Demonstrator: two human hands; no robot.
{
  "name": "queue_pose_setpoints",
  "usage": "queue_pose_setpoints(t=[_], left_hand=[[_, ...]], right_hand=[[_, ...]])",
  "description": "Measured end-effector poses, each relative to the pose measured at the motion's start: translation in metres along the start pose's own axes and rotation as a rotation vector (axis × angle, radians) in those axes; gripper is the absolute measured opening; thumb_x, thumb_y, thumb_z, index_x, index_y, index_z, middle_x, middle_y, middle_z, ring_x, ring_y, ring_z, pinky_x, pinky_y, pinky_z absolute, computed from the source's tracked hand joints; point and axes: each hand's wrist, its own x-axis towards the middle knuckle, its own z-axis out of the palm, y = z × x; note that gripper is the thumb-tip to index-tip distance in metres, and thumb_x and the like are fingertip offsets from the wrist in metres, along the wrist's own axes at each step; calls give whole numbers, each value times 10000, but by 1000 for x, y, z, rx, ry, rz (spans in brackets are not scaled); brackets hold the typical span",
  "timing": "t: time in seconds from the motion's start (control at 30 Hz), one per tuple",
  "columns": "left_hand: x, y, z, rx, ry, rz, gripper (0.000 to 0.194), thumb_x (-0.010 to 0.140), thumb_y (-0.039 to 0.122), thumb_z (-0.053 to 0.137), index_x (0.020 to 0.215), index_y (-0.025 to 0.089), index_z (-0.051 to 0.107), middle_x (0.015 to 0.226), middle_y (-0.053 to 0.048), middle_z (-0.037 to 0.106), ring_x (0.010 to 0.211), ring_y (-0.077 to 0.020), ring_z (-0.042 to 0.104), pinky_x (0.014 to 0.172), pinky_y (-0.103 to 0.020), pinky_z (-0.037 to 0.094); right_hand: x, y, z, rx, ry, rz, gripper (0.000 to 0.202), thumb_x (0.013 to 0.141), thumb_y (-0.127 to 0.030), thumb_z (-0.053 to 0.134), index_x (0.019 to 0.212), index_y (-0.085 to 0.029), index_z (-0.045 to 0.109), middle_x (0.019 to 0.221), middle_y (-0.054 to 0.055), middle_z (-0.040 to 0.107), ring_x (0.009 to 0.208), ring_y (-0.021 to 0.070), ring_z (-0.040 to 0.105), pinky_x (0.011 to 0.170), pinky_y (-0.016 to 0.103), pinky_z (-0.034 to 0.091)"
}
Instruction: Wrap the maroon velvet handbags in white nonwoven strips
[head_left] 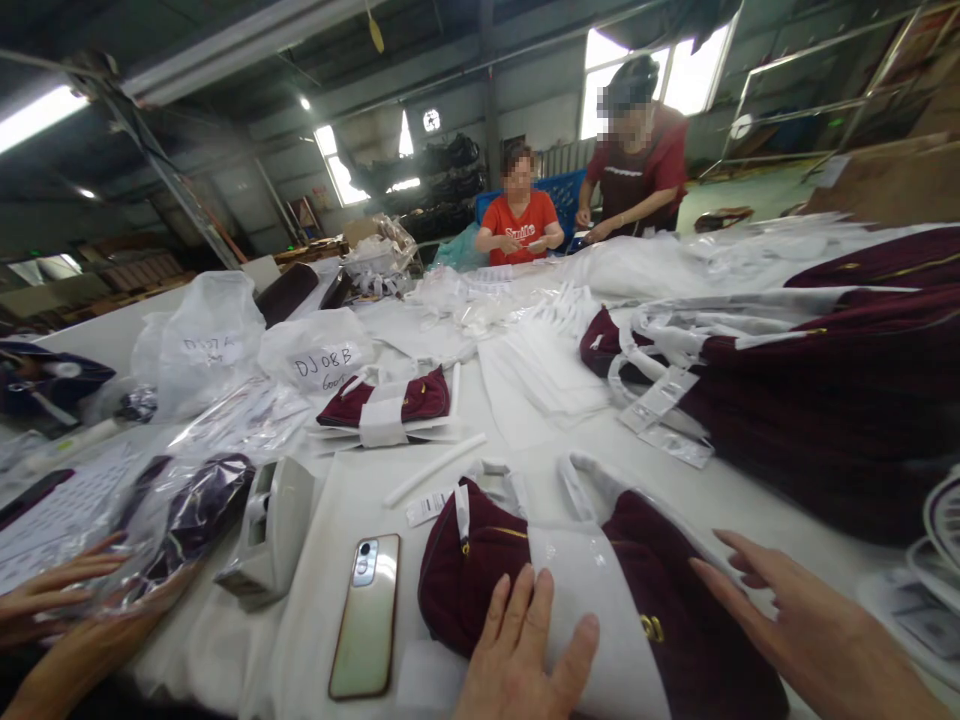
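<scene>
In front of me on the white-covered table lies a maroon handbag (480, 575) with gold zips and wrapped handles (581, 485). A white paper band (600, 610) goes around its middle. My left hand (525, 640) rests flat on the bag and the band's lower left part, fingers spread. At the bag's right side is my right hand (795, 610), its fingers apart and holding nothing; whether it touches the bag I cannot tell. A printed tag (427, 508) sticks out at the bag's upper left.
Left of the bag are a phone (365, 615) and a tape dispenser (270, 530). Another person's hands (97, 600) hold a plastic-wrapped dark bag (199, 510). More maroon bags (840, 400) pile up at right; a banded one (427, 397) lies farther back. Two people (637, 170) work across the table.
</scene>
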Motion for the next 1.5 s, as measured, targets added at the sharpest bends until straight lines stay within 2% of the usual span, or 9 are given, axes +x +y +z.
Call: queue_pose_setpoints(t=[0.1, 0.2, 0.37, 0.6, 0.77, 0.97, 1.17, 1.37, 1.5], left_hand=[[4, 5, 21, 94, -108, -20, 1136, 583, 782, 717, 1506, 245, 331, 1469, -278, 424, 1327, -436, 464, 985, -564, 491], [-1, 4, 31, 182, -97, 16, 1142, 542, 781, 746, 1473, 226, 387, 1424, -289, 475, 1282, -450, 508, 935, -574, 517], [-7, 4, 42, 214, 20, -46, 1148, 472, 798, 765, 1416, 215, 471, 1379, -285, 527, 1259, -464, 522, 910, -572, 527], [-3, 12, 52, 196, 170, -146, 702, 663, 351, 782, 1296, 154, 552, 1323, -295, 569, 1294, -446, 496, 948, -577, 508], [-4, 12, 55, 159, 151, -146, 637, 674, 260, 735, 1273, 124, 568, 1306, -317, 569, 1282, -460, 503, 949, -587, 504], [-8, 1, 45, 196, 59, -19, 712, 745, 342, 711, 1378, 112, 481, 1348, -318, 535, 1257, -439, 536, 940, -549, 529], [0, 8, 32, 267, 0, -77, 715, 742, 429, 755, 1349, 148, 501, 1314, -276, 581, 1199, -396, 594, 888, -515, 574], [3, 7, 28, 239, -138, -101, 977, 607, 577, 846, 1392, 143, 460, 1400, -292, 502, 1282, -412, 521, 975, -536, 524], [5, 1, 25, 218, -149, -68, 1118, 515, 701, 827, 1395, 118, 457, 1389, -320, 497, 1265, -427, 530, 972, -535, 524]], right_hand=[[30, -48, 16, 60, -228, -99, 512, 892, -545, 477, 1229, -194, 635, 1081, 118, 717, 932, 283, 696, 858, 428, 562], [66, -85, 43, 20, -514, -227, 485, 896, -420, 495, 1264, -128, 615, 1195, 156, 679, 1060, 282, 658, 916, 392, 519], [98, -110, 71, -58, -874, -260, 378, 919, -377, 459, 833, -136, 738, 818, 133, 729, 750, 239, 672, 674, 298, 461], [83, -109, 61, 120, -786, -199, 310, 872, -314, 474, 873, -162, 744, 886, 95, 718, 827, 224, 640, 764, 301, 463], [70, -109, 42, 101, -740, -193, 326, 894, -373, 471, 893, -183, 736, 913, 94, 678, 855, 229, 618, 788, 318, 461], [66, -98, 22, 23, -695, 20, 369, 918, -437, 448, 865, -173, 702, 682, 50, 639, 632, 184, 584, 580, 277, 440], [65, -105, 23, 279, -885, 436, 386, 929, -314, 477, 1250, -116, 558, 684, 35, 652, 551, 154, 606, 490, 241, 472], [46, -128, 29, 630, -658, 877, 567, 848, -265, 616, 1356, -93, 432, 848, 66, 642, 663, 139, 606, 550, 233, 511], [35, -126, 35, 673, -620, 813, 551, 750, -233, 673, 1257, -118, 492, 762, 16, 598, 583, 102, 507, 465, 199, 370]])
